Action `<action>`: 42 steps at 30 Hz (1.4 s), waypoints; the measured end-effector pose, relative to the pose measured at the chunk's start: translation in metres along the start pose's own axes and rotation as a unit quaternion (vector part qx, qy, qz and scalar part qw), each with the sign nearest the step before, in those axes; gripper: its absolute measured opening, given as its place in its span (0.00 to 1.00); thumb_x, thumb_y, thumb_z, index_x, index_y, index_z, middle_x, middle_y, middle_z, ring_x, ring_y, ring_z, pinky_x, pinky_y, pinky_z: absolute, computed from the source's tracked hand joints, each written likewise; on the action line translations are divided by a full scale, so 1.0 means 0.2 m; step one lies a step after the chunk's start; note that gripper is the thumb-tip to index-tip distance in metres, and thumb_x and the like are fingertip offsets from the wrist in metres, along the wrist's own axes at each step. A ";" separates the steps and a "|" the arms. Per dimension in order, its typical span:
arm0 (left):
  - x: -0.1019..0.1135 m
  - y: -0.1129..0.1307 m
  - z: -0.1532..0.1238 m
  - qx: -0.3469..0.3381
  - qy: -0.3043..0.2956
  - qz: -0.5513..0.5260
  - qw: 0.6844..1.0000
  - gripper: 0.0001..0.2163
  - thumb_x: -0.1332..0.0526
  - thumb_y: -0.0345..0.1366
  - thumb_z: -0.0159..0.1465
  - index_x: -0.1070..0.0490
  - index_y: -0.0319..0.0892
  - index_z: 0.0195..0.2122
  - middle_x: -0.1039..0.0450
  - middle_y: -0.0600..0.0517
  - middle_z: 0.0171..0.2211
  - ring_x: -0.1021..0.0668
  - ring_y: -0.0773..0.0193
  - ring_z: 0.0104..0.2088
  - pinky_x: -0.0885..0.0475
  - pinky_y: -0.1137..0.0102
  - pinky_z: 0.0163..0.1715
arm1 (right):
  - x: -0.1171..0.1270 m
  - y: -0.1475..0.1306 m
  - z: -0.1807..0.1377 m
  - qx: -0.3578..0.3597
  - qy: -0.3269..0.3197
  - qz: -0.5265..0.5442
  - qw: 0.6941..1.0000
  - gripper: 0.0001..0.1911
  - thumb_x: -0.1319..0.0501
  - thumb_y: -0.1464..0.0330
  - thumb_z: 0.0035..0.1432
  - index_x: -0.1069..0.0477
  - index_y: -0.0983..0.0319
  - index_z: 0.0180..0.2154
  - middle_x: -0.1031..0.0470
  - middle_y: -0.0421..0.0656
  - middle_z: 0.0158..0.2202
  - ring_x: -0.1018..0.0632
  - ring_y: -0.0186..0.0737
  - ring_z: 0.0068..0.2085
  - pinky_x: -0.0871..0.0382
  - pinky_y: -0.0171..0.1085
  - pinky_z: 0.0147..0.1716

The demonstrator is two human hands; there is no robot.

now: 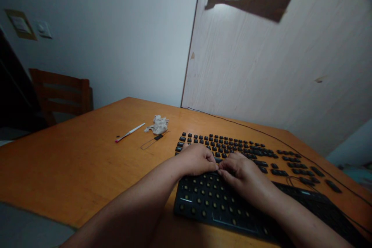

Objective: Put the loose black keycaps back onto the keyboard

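A black keyboard base [207,197] without its keycaps lies at the table's front, with pale round switch spots showing in rows. Over its far edge my left hand [200,159] and my right hand [240,172] meet. Both are closed, thumbs and fingertips pressed together at one spot. Whatever they pinch there is hidden or too small to name. Just beyond my hands, loose black keycaps [218,149] are laid out on the tabletop in rows. My right forearm crosses over the keyboard base and covers part of it.
Left of the keycaps lie a wire keycap puller [158,137], a crumpled tissue [159,124] and a white toothbrush [130,131] with a reddish end. A black cable [247,124] runs along the back of the wooden table [87,155]. Behind stand a wall and a chair [62,89].
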State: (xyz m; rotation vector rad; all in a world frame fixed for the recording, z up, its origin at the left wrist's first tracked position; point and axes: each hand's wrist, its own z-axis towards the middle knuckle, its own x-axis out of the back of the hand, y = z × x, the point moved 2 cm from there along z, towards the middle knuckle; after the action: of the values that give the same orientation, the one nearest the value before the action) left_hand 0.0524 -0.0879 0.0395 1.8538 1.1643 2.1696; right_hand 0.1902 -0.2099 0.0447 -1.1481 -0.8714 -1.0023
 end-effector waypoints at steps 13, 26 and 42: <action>-0.02 0.00 0.01 0.025 0.012 -0.027 0.999 0.09 0.36 0.46 0.55 0.20 0.50 0.31 0.20 0.56 0.31 0.23 0.60 0.38 0.35 0.68 0.43 | 0.00 0.01 0.02 0.005 -0.012 0.021 1.000 0.07 0.41 0.72 0.60 0.28 0.60 0.29 0.26 0.42 0.31 0.28 0.41 0.38 0.36 0.39 0.38; 0.00 0.02 0.00 0.015 0.015 0.004 1.000 0.09 0.40 0.43 0.57 0.20 0.50 0.30 0.21 0.56 0.30 0.23 0.60 0.38 0.36 0.67 0.43 | 0.02 0.00 0.00 -0.008 0.002 0.025 1.000 0.10 0.43 0.70 0.63 0.23 0.60 0.34 0.25 0.43 0.32 0.26 0.42 0.38 0.34 0.40 0.40; 0.05 -0.11 0.04 0.045 0.120 -0.133 0.983 0.13 0.43 0.43 0.58 0.22 0.41 0.29 0.24 0.51 0.25 0.25 0.63 0.28 0.35 0.73 0.27 | 0.08 -0.05 -0.09 -0.001 -0.047 -0.035 0.998 0.16 0.45 0.74 0.60 0.21 0.58 0.43 0.22 0.44 0.34 0.25 0.43 0.38 0.33 0.40 0.40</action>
State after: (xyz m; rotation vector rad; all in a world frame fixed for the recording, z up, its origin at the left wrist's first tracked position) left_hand 0.0475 -0.0636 0.0345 1.3937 1.4814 2.2609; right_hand 0.1863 -0.2311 0.0586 -1.1800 -0.9916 -1.0126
